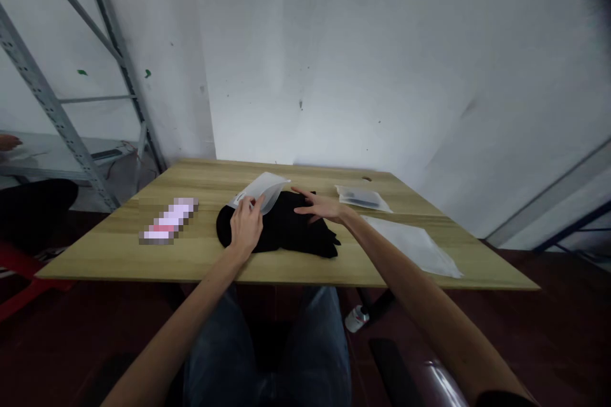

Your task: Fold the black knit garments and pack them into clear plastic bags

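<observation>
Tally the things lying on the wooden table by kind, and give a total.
Black garment: 1
Clear plastic bags: 3, one at the garment, one packed at the back, one flat on the right
Blurred item: 1
Total: 5

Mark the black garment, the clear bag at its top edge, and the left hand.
black garment point(291, 235): head view, on the bare cloth between the hands.
clear bag point(265, 189): head view, on its upper flap.
left hand point(245, 227): head view, on the back of the hand.
</observation>
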`<state>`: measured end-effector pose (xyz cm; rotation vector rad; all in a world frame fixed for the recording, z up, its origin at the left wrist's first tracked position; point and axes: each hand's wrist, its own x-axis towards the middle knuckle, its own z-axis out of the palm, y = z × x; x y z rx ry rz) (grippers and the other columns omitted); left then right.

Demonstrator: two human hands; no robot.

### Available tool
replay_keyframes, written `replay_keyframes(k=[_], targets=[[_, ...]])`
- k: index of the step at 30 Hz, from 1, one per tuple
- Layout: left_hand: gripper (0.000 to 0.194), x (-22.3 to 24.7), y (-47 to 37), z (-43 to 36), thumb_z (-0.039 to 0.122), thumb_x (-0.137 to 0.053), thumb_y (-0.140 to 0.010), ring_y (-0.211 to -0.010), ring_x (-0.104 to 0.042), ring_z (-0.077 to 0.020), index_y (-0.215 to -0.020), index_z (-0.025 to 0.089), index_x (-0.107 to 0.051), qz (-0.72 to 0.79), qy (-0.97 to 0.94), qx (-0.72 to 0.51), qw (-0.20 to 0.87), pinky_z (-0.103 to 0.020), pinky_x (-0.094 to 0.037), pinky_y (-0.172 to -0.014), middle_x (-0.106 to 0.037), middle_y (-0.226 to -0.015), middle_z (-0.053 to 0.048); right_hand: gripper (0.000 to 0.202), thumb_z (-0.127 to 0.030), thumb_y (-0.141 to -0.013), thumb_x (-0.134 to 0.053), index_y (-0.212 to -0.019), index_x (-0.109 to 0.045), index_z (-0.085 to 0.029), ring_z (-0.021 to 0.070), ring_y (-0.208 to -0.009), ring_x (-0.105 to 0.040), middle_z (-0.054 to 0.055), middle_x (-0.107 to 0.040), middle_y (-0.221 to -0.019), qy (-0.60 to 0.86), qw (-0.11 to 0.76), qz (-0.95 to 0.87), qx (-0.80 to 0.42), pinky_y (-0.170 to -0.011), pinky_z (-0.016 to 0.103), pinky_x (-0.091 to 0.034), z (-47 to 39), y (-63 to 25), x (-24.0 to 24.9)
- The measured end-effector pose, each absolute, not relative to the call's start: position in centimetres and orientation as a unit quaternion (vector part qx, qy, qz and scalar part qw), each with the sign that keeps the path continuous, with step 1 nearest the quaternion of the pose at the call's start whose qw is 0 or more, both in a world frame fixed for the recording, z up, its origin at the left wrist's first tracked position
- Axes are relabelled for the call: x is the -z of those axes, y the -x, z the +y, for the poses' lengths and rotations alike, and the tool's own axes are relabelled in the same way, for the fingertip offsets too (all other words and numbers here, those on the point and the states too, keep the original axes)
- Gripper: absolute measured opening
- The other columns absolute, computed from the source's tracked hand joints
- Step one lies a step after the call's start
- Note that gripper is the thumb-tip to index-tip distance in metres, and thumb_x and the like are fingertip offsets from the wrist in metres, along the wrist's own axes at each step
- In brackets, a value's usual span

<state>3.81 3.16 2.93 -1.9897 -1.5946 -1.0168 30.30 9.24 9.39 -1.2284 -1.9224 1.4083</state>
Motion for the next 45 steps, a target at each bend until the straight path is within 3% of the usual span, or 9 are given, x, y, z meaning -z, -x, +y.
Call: replay_keyframes(k=[2,4,7,11,21,26,37,40,45], targets=[[0.053,-2.9,-3.8,3.2,0.007,-0.048,-0.098,-0.105,-0.065,-0.0244,-0.146,0.021,-0.064,-0.57,0.708,0.365,0.2,-0.035,-0.056,-0.093,-0.064,-0.12,-0.013,0.103,-0.046,-0.079,-0.09,-0.166,-0.036,-0.042,0.0389,-0.16,-0.025,0.009,-0.03,-0.175,0.439,0.234,-0.707,-0.502,-0.081,0.035,-0.068,8.7,-30.3,-9.5],[0.052,-2.8,-3.8,3.3,0.007,-0.048,-0.098,-0.104,-0.065,-0.0238,-0.146,0.022,-0.064,-0.57,0.707,0.367,0.201,-0.034,-0.056,-0.094,-0.064,-0.119,-0.012,0.101,-0.044,-0.077,-0.091,-0.164,-0.04,-0.043,0.0397,-0.161,-0.023,0.006,-0.028,-0.176,0.428,0.242,-0.711,-0.503,-0.081,0.035,-0.069,8.2,-30.4,-9.6],[0.052,-2.7,-3.7,3.3,0.007,-0.048,-0.098,-0.103,-0.065,-0.0235,-0.145,0.022,-0.065,-0.567,0.71,0.367,0.198,-0.034,-0.056,-0.093,-0.064,-0.117,-0.012,0.089,-0.041,-0.077,-0.091,-0.157,-0.052,-0.041,0.039,-0.155,-0.037,0.006,-0.039,-0.171,0.416,0.242,-0.707,-0.518,-0.083,0.036,-0.07,7.5,-30.5,-9.5],[0.053,-2.7,-3.7,3.3,0.007,-0.048,-0.097,-0.102,-0.065,-0.024,-0.146,0.022,-0.064,-0.566,0.713,0.363,0.198,-0.034,-0.056,-0.092,-0.064,-0.118,-0.012,0.077,-0.035,-0.08,-0.089,-0.152,-0.06,-0.034,0.0292,-0.127,-0.065,0.01,-0.063,-0.145,0.426,0.239,-0.679,-0.549,-0.081,0.034,-0.07,7.0,-30.8,-9.7],[0.065,-2.4,-3.9,3.2,0.004,-0.05,-0.092,-0.103,-0.066,-0.0231,-0.153,0.025,-0.057,-0.551,0.73,0.356,0.194,-0.035,-0.057,-0.095,-0.065,-0.123,-0.012,0.069,-0.027,-0.079,-0.086,-0.145,-0.066,-0.029,0.0186,-0.097,-0.074,0.006,-0.073,-0.129,0.365,0.292,-0.642,-0.607,-0.072,0.023,-0.067,6.9,-32.0,-11.0],[0.078,-2.2,-4.2,2.9,0.0,-0.053,-0.084,-0.112,-0.066,-0.027,-0.159,0.019,-0.049,-0.507,0.765,0.353,0.182,-0.039,-0.057,-0.1,-0.064,-0.124,-0.014,0.063,-0.024,-0.083,-0.079,-0.144,-0.066,-0.032,0.0201,-0.108,-0.072,0.004,-0.072,-0.134,0.405,0.331,-0.616,-0.589,-0.071,0.023,-0.065,7.3,-29.2,-9.2],[0.066,-1.7,-4.2,3.3,0.007,-0.049,-0.095,-0.105,-0.069,-0.0239,-0.16,0.02,-0.049,-0.506,0.762,0.368,0.165,-0.036,-0.06,-0.094,-0.066,-0.122,-0.014,0.054,-0.023,-0.091,-0.066,-0.145,-0.063,-0.031,0.0221,-0.12,-0.069,0.003,-0.069,-0.143,0.471,0.441,-0.586,-0.491,-0.082,0.026,-0.064,6.4,-26.9,-7.5],[0.064,-1.7,-4.5,3.2,0.007,-0.049,-0.096,-0.103,-0.07,-0.0223,-0.159,0.022,-0.05,-0.492,0.773,0.373,0.146,-0.035,-0.061,-0.091,-0.064,-0.134,-0.015,0.054,-0.022,-0.092,-0.064,-0.145,-0.062,-0.03,0.0229,-0.118,-0.07,0.005,-0.07,-0.14,0.501,0.445,-0.597,-0.44,-0.085,0.03,-0.065,6.2,-26.6,-7.6],[0.071,-1.8,-4.7,2.9,0.004,-0.05,-0.093,-0.139,-0.059,-0.0274,-0.162,0.021,-0.046,-0.462,0.797,0.365,0.132,-0.04,-0.054,-0.113,-0.053,-0.16,-0.014,0.046,-0.031,-0.094,-0.066,-0.139,-0.063,-0.025,0.0229,-0.112,-0.072,0.008,-0.072,-0.133,0.545,0.468,-0.571,-0.397,-0.082,0.03,-0.065,5.5,-24.6,-6.6]])
